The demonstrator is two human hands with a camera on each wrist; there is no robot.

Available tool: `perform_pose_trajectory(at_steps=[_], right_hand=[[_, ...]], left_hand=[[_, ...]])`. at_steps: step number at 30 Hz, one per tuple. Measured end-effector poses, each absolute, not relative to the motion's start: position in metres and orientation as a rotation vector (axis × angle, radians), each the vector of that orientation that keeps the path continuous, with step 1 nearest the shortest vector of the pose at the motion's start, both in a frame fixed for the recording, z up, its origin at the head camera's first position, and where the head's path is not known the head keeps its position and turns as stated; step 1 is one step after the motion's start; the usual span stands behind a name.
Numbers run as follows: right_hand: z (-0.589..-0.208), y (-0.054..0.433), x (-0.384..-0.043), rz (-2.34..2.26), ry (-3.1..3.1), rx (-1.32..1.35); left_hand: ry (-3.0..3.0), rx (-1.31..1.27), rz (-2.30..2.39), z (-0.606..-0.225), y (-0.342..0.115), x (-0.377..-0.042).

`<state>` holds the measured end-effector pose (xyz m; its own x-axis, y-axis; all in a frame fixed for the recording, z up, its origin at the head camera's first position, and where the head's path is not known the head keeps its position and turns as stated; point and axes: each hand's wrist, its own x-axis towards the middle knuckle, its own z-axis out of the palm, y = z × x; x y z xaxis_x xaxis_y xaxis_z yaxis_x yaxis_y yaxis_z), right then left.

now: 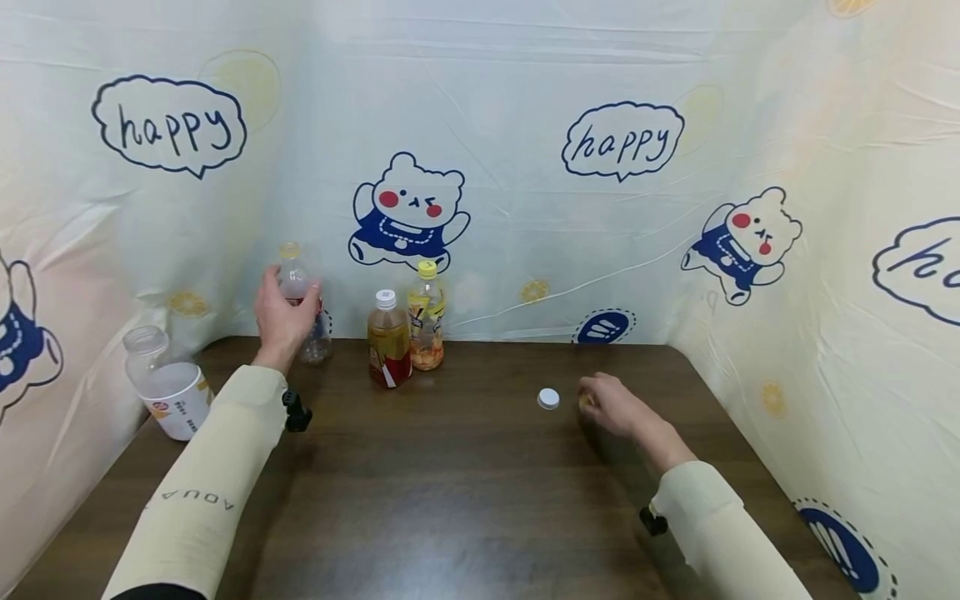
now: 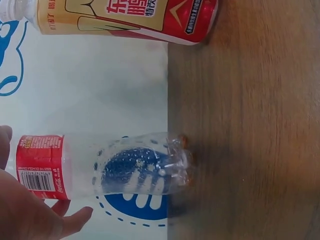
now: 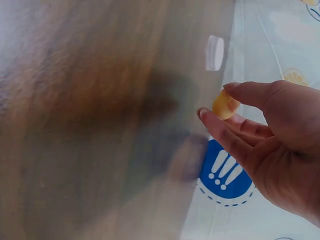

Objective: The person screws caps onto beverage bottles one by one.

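My left hand (image 1: pixel 287 321) grips a clear plastic Coca-Cola bottle (image 1: pixel 315 346) around its red label. Upright on the table's far left side, the bottle (image 2: pixel 130 165) looks empty in the left wrist view. On the right, my right hand (image 1: pixel 615 406) pinches a small, rounded yellow-orange piece (image 3: pixel 226 104) between thumb and fingers, close to the tabletop. Its exact kind is unclear. A white cap (image 1: pixel 548 398) lies on the table just left of that hand.
Right of the left hand stand a white-capped drink bottle (image 1: pixel 389 342) and a yellow-capped bottle (image 1: pixel 427 321). An open clear jar (image 1: pixel 176 400) with a white label is at the table's left edge. Printed sheeting (image 1: pixel 510 100) hangs around the brown table (image 1: pixel 420 500).
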<state>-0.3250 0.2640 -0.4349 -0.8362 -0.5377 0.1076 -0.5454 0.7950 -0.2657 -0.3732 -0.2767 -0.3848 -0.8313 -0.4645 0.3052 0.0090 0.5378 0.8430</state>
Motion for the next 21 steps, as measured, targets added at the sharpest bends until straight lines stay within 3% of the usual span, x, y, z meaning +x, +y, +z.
perform_pose_trajectory(at_steps=[12, 21], right_hand=[[-0.409, 0.259, -0.322, 0.555, -2.939, 0.767], [-0.398, 0.255, -0.322, 0.566, -2.866, 0.837]], left_hand=[[-2.311, 0.316, -1.209, -0.387, -0.283, -0.366], [-2.319, 0.222, -1.209, -0.382, -0.282, -0.346]])
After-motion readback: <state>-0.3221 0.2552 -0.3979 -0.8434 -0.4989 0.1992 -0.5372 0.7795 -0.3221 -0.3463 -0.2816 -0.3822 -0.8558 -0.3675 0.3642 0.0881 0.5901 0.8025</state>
